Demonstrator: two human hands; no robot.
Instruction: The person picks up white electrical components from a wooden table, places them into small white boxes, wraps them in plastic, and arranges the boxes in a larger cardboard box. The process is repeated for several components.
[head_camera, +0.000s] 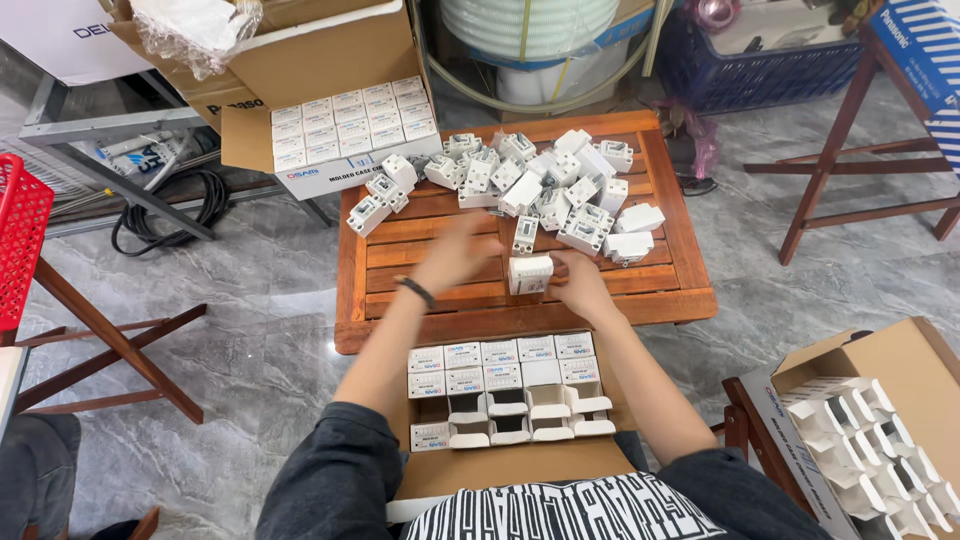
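Observation:
My right hand (578, 283) holds a small white box (530, 273) upright on the slatted wooden table (440, 325), near its front edge. My left hand (455, 252) is blurred, hovering just left of that box with fingers spread and a dark band on the wrist. Behind them lies a pile of white and grey circuit breakers (540, 185). In front of me, on my lap, a cardboard carton (510, 390) holds rows of small white boxes, some shut and some with open flaps.
A cardboard carton full of white boxes (350, 125) stands at the table's back left. Another carton of open white boxes (870, 430) sits on a stand at the right. A red crate (20, 235), wooden stands, a black cable and blue crates surround the table.

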